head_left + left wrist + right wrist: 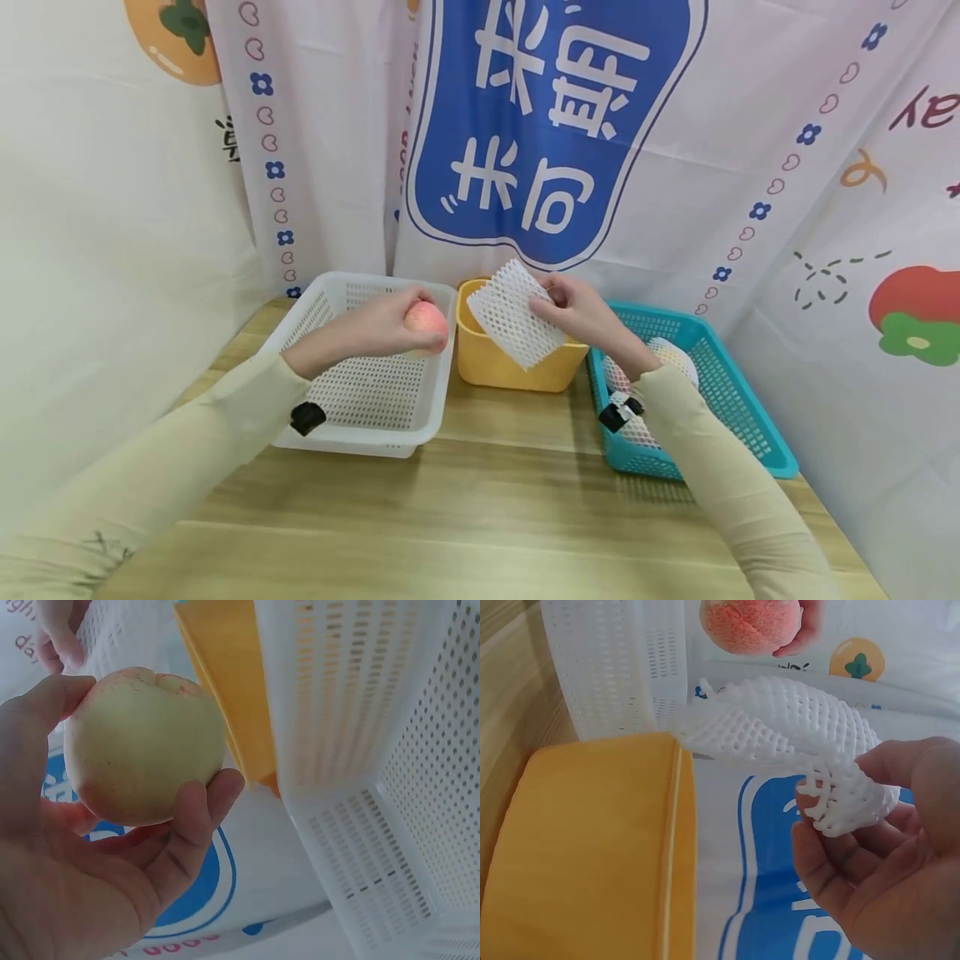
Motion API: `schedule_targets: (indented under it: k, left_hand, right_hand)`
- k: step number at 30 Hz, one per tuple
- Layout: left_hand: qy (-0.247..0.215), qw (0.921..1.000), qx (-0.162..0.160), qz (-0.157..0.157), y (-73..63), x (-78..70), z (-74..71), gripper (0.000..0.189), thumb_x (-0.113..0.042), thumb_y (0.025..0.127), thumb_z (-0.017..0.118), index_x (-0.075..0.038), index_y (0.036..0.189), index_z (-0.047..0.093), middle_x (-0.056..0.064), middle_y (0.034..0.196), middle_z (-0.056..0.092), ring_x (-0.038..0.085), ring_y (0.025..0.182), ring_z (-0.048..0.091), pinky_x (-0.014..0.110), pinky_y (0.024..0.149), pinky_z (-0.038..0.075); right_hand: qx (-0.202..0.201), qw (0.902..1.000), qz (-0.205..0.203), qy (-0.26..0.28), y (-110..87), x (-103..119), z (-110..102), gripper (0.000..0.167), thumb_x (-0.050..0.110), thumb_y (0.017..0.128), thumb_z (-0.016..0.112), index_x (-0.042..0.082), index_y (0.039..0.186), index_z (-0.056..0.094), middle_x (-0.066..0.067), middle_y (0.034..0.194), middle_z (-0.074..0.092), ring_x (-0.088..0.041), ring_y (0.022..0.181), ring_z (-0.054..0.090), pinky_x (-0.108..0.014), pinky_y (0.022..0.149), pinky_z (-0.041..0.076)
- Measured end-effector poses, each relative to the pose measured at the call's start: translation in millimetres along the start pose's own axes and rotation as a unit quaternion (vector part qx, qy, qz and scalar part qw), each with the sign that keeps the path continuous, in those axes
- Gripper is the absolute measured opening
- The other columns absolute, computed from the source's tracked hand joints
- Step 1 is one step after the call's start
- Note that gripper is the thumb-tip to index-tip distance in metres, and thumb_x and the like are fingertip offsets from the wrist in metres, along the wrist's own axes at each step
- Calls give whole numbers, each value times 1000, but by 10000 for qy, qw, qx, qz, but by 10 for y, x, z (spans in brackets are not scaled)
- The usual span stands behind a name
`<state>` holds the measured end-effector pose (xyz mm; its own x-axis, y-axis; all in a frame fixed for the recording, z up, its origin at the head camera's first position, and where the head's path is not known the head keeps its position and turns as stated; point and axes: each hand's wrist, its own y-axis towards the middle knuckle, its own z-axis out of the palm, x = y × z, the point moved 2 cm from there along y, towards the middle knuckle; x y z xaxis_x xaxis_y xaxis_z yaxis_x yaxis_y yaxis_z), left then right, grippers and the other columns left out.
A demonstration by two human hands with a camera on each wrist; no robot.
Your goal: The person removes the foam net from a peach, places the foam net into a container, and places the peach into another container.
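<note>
A peach (146,746), pale green with a red blush, is gripped between the thumb and curled fingers of my left hand (386,323), over the right side of the white basket (438,417). In the right wrist view the same peach (750,626) shows its pink side. My right hand (577,312) pinches a white foam net sleeve (513,312) by one end. That sleeve (802,720) looks hollow and holds no fruit. It hangs above the yellow bin (517,371), which stands between the two baskets.
To the right is a teal basket (750,417) containing fruit in foam nets (675,360), partly behind my right forearm. All containers stand on a wooden table (480,517). A printed white curtain (337,150) hangs close behind them.
</note>
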<state>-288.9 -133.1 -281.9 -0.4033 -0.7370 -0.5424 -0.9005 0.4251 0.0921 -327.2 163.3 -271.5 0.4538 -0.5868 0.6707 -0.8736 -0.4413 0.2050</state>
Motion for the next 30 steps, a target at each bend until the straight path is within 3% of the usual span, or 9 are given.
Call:
schedule_targets:
  k: [8,12,20,30]
  left_hand:
    - [583,9979,-137,-254,259,183,-177,62,-49,82,70,-11,125,48,12,112,64,26,97,60,40,80,50]
    - [526,9978,-240,-334,371,247,-245,58,-44,81,71,-11,123,48,12,111,63,27,97,59,40,80,50]
    - [528,9967,-255,-567,548,365,-283,59,-37,81,68,-10,126,40,15,110,59,29,97,57,39,82,48]
    - [402,9918,-141,-1202,685,532,-278,84,-33,80,64,-10,150,22,25,141,32,35,116,45,55,97,46]
  right_hand:
    - [-504,9936,517,867,319,-140,124,34,28,95,63,5,119,55,-16,105,72,-20,81,71,-25,70,58]
    - [-560,9886,660,1229,421,-167,192,36,26,96,62,5,124,51,-17,112,71,-23,90,71,-27,78,58]
    - [-934,9772,1076,1576,541,-210,272,37,26,96,60,8,127,48,-14,122,66,-23,95,70,-31,81,58]
    - [-1219,9573,1732,1970,661,-330,336,35,25,96,61,6,123,48,-15,117,61,-22,90,65,-32,83,58]
